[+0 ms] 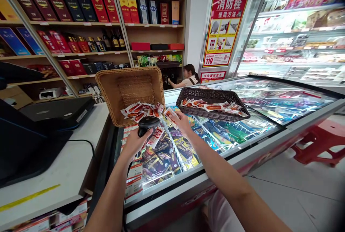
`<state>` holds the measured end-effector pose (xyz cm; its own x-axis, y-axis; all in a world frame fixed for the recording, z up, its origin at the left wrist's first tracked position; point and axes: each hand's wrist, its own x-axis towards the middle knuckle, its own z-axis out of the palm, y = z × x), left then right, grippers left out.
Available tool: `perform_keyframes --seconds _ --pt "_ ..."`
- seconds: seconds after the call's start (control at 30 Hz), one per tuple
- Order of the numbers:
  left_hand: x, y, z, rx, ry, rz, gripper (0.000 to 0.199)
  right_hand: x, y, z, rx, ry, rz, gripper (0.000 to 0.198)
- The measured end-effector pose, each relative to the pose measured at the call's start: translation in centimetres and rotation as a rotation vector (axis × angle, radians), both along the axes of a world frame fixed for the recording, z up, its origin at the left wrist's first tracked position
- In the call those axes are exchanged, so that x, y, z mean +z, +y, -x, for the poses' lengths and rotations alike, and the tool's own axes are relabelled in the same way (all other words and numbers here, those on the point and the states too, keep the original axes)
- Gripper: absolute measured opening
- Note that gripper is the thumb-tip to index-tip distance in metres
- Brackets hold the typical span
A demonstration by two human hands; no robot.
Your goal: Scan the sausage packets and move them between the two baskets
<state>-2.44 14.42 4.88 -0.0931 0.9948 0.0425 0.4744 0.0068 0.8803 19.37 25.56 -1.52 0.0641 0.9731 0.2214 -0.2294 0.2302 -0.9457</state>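
My left hand point(136, 141) is closed around the handle of a black barcode scanner point(148, 121), held over the freezer's glass top. In my right hand point(183, 122) a small sausage packet point(170, 115) is pinched, just right of the scanner's head. A tan wicker basket point(107, 92) lies tilted toward me on the left, with several sausage packets point(137, 109) along its lower side. To the right, a dark brown woven basket point(215, 114) holds several more sausage packets point(214, 106). Another packet point(155, 137) lies on the glass beneath the scanner.
Packaged ice creams point(159, 160) show through the glass of the chest freezer point(231, 153). A white counter point(54, 153) with dark equipment stands at left. Behind are shelves of boxed bottles point(78, 5) and a seated person point(190, 75). A red stool point(320, 142) is at right.
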Motion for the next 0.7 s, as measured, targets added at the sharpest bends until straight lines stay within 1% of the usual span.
perform_keyframes --seconds 0.1,0.27,0.43,0.57,0.7 --pt "-0.3 0.1 0.0 -0.003 0.113 -0.014 0.048 0.1 0.1 -0.1 -0.04 -0.073 -0.051 0.046" --pt "-0.1 0.0 -0.5 -0.01 0.195 -0.02 0.047 0.3 0.1 -0.3 -0.058 -0.088 -0.111 0.047" --pt "0.4 -0.3 -1.0 0.005 0.194 -0.039 0.046 0.4 -0.2 -0.5 -0.081 -0.165 -0.143 0.044" --pt "0.2 -0.3 -1.0 0.015 0.194 -0.078 0.047 0.5 -0.5 -0.3 -0.114 -0.215 -0.173 0.04" --pt "-0.1 -0.3 -0.7 -0.004 0.197 -0.074 0.047 0.4 -0.7 -0.3 -0.118 -0.228 -0.159 0.038"
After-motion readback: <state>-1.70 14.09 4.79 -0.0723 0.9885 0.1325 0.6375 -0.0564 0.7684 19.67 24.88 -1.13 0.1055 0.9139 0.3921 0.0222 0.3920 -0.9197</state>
